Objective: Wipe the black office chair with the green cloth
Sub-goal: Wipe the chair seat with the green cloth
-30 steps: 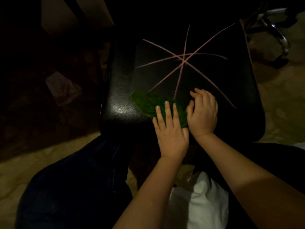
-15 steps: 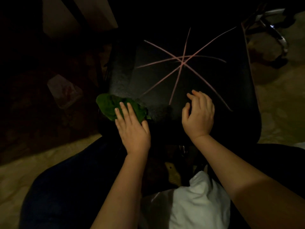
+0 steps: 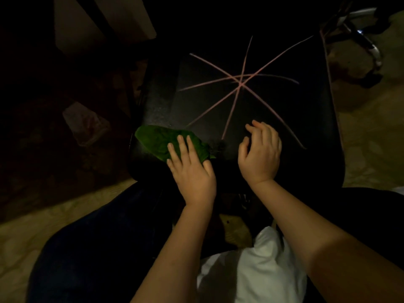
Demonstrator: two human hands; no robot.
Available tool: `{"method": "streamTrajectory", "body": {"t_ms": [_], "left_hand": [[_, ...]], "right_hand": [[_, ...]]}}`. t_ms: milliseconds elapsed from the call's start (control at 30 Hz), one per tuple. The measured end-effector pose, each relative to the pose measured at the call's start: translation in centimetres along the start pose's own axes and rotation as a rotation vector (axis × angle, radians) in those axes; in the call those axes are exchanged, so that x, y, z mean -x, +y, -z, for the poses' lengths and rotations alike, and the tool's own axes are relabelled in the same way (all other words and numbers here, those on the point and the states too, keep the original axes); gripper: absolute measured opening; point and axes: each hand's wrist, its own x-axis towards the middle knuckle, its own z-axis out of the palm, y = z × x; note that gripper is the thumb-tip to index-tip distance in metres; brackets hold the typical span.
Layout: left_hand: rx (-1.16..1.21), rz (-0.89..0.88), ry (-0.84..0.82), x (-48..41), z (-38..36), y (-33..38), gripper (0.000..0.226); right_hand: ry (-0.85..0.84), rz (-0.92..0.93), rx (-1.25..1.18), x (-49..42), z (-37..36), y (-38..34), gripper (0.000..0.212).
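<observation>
Head view, steeply down, close over chair [image 3: 251,101]

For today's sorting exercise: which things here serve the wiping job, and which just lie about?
Job: crumpled green cloth; black padded office chair; left hand pressing the cloth; right hand on the chair.
Lying about: pale crumpled wrapper; chrome metal frame.

A crumpled pale wrapper [image 3: 85,125] lies at nine o'clock on the beige floor [image 3: 371,136]; a chrome frame [image 3: 371,47] gleams at one o'clock.

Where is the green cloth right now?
In the head view, the green cloth lies on the black chair seat, at its near-left corner, under the left hand.
</observation>
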Motion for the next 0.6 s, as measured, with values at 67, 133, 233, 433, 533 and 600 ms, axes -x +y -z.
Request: {"method": "streamTrajectory", "body": {"t_ms": [67,133,233,433,533,600], "left_hand": [[0.019,-0.028,-0.011,1.1,-0.4,1.3,0.072],[0.029,-0.066,-0.036,2.1,-0.6,2.6,0.07],[0.033,-0.158,-0.098,3.5,-0.8,4.5,0.068],[0.163,-0.346,-0.181,5.0,-0.7,7.6,0.054],[0.272,-0.483,-0.288,5.1,-0.8,8.0,0.062],[0.321,-0.566,-0.367,4.9,-0.7,7.7,0.066]], "right_hand": [[-0.011,-0.005,-0.033,-0.1,0.2,0.2,0.03],[-0.013,-0.011,-0.083,-0.3,0.6,0.4,0.028],[-0.031,-0.014,-0.177,-0.7,1.5,0.6,0.024],[-0.269,-0.084,-0.494,-1.8,5.0,2.3,0.026],[-0.409,0.022,-0.487,-1.4,6.7,3.9,0.03],[-0.491,0.126,-0.419,-1.0,7.3,4.8,0.032]]}}
